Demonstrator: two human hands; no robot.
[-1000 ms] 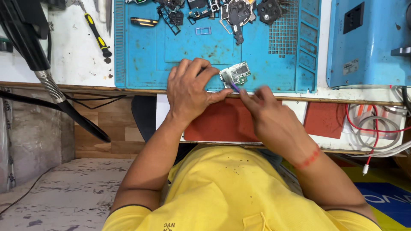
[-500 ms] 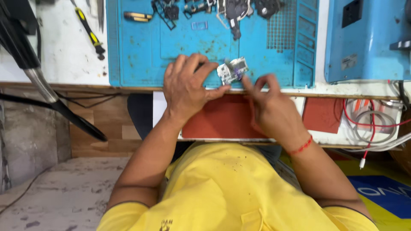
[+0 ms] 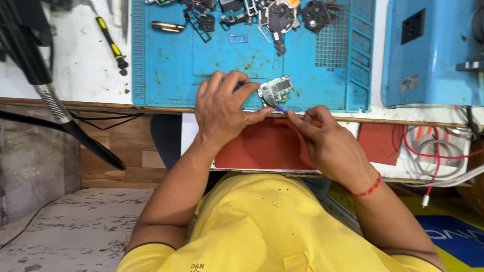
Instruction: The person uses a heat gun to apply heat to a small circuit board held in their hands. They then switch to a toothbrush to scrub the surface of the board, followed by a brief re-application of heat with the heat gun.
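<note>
Your left hand (image 3: 224, 113) covers the near left edge of the small circuit board (image 3: 277, 89), and your right hand (image 3: 327, 143) hides most of the purple-handled tool (image 3: 279, 107), so you cannot tell how long the tool is or what its tip touches. The dismantled parts (image 3: 242, 12) along the top of the blue mat (image 3: 227, 55) are cut off by the upper edge and too small to identify. The blue machine (image 3: 433, 50) runs out of view at the right.
</note>
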